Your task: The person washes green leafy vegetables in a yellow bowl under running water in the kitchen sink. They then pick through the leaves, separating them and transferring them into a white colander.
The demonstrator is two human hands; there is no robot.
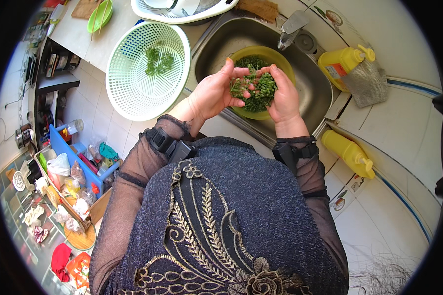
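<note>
Between them, my left hand (217,88) and my right hand (285,95) cup a loose bunch of leafy green herbs (263,88). Fingertips of the left hand show among the stems. Both hands are above a yellow plastic basin (285,61), where more greens (251,62) lie. That basin stands in a stainless steel sink (313,90). To the left of the sink, a pale green plastic colander (123,84) holds a small heap of feathery greens (158,62). My palms partly hide the basin's near side.
A chrome faucet (294,27) rises at the sink's back right, near a yellow pump bottle (339,62) draped with a mesh cloth (369,83). Another yellow bottle (345,151) is nearer me. Behind the colander are a basket of dishes (206,14) and a green bowl with chopsticks (105,13).
</note>
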